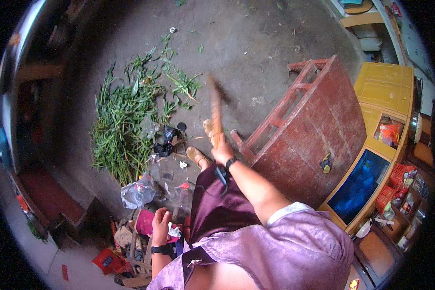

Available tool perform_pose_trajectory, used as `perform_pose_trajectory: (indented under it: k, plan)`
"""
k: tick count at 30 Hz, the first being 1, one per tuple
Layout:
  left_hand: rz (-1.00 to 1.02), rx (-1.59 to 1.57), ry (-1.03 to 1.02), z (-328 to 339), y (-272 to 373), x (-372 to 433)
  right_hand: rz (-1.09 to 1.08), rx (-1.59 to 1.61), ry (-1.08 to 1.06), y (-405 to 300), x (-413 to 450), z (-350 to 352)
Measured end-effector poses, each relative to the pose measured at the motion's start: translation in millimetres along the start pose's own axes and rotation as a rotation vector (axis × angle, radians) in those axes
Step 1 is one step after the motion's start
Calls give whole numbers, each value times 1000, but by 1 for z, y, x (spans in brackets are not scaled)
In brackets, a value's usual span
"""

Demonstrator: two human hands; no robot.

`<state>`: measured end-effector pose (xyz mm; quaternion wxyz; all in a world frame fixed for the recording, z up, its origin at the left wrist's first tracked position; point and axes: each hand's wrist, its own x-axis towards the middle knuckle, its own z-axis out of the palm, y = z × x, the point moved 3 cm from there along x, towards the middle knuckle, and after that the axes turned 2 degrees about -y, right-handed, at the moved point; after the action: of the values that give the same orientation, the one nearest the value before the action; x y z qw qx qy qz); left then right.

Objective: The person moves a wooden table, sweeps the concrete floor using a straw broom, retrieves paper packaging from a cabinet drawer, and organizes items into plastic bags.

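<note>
My right hand grips a long tan wooden handle that points away from me over the concrete floor. Its far end is smeared by motion blur, so the kind of tool cannot be told. My left hand is held low on the left with loosely bent fingers and nothing seen in it. Just beside it is a magenta bin, with white crumpled paper close by. A spread pile of cut leafy green stalks covers the floor ahead and to the left.
A worn red wooden table lies tipped on its side at right, by a yellow cabinet. Plastic bags and black scraps litter the floor near my feet. A wooden chair-like frame and red packaging lie lower left.
</note>
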<state>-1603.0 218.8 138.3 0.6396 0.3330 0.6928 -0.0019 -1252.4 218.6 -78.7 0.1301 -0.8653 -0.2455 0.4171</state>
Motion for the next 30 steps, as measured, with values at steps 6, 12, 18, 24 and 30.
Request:
perform_pose_trajectory:
  k: [6, 12, 18, 24, 30]
  plan:
    - [71, -17, 10, 5, 51, 17, -29, 204, -241, -39, -35, -78]
    - [58, 53, 23, 1, 54, 28, 248, 180, 177, 6, 79, -172]
    - [0, 99, -23, 33, 78, 44, 342, 344, 421, 81, 235, -252]
    - [-4, 211, -74, 53, 121, 52, 306, 194, 232, 23, 212, -187]
    - [137, 267, -103, 81, 208, 71, 86, 395, -215, -32, 109, -159]
